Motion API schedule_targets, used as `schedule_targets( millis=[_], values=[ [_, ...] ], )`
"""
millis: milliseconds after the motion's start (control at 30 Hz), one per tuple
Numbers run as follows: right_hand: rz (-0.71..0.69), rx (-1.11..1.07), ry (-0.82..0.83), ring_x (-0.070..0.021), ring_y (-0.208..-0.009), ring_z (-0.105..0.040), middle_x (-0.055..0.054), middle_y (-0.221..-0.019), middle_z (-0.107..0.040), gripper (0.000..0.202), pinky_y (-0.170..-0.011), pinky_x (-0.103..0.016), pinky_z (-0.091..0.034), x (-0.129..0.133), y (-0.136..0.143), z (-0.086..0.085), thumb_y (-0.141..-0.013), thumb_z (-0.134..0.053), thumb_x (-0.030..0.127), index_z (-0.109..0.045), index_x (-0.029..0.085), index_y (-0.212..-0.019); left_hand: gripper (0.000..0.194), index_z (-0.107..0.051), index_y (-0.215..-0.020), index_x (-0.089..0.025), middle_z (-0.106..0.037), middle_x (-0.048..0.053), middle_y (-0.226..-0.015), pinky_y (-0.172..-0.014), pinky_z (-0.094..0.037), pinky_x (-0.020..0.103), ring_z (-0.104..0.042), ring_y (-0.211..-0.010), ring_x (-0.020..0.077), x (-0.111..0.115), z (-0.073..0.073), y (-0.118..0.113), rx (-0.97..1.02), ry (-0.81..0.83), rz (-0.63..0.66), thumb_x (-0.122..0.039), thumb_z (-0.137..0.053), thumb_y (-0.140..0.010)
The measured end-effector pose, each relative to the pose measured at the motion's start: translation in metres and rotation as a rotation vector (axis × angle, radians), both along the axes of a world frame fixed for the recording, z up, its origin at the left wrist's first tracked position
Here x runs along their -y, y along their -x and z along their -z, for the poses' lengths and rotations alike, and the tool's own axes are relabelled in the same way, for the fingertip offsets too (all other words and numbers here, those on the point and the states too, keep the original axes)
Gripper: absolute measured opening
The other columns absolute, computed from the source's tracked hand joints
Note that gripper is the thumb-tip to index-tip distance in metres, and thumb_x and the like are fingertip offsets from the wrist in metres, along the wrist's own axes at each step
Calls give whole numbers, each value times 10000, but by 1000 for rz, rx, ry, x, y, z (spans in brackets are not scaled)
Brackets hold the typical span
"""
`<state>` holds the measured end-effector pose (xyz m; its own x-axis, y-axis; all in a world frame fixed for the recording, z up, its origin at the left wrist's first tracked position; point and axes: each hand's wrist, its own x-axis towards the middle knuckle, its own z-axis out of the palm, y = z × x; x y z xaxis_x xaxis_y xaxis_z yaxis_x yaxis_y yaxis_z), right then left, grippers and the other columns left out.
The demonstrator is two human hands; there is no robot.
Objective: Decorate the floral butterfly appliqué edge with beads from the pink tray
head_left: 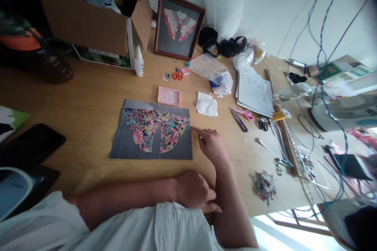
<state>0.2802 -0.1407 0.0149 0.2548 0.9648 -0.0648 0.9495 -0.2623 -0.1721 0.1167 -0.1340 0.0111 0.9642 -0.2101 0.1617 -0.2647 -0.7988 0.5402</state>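
Observation:
A grey sheet (157, 137) lies flat on the wooden table, bearing a floral collar-shaped piece (143, 127) edged with small white beads. My right hand (209, 141) is beside the sheet's right edge, its index finger stretched toward that edge and the other fingers partly curled; it holds nothing. Nearer my body, my left hand (196, 192) rests against my right forearm, its fingers loosely curled and partly hidden. Just above the sheet sits a pink tray (169, 96) of tiny white beads. White folded tissue (206, 104) lies to the right of the tray.
A white bottle (139, 62), orange scissors (178, 74) and a framed collar (178, 25) stand or lie behind. Pink scissors (246, 114), a dark-handled cutter (238, 120), papers (255, 92) and a scrap pile (264, 185) are on the right. A cardboard box (85, 23) is back left.

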Motion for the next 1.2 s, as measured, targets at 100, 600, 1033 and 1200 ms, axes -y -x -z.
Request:
schedule_targets(
  millis=[100,600,1033,1200],
  values=[
    [5,-3,5,-206,-832,-657,-57,-865,-753,518,-820,-328,-416,5,-1,-3,-864,-474,27,-706,242,-1273,415,-721,-803,-211,-751,13,-723,-506,-389,344,-722,-658,226,1,1,0,1,-5,-10,-556,-547,-953],
    [58,-169,-74,-197,-814,-678,-68,-901,-773,462,-863,-341,-470,11,-3,-5,-878,-445,64,-733,196,-1214,431,-721,-787,-210,-751,28,-725,-497,-383,337,-722,-660,233,2,1,0,12,-6,-17,-561,-537,-957],
    [2,-109,-23,-190,-873,-682,-57,-939,-767,519,-865,-311,-440,8,3,-2,-880,-442,31,-683,220,-1300,447,-745,-859,-211,-761,35,-761,-542,-433,340,-727,-687,230,3,2,1,-14,-2,-16,-575,-507,-965],
    [7,12,76,-200,-890,-675,-59,-928,-762,563,-852,-316,-410,12,4,-9,-862,-457,25,-662,248,-1337,434,-765,-894,-215,-752,43,-723,-519,-417,345,-708,-635,238,4,3,1,-8,2,-35,-569,-523,-958]
  ],
)
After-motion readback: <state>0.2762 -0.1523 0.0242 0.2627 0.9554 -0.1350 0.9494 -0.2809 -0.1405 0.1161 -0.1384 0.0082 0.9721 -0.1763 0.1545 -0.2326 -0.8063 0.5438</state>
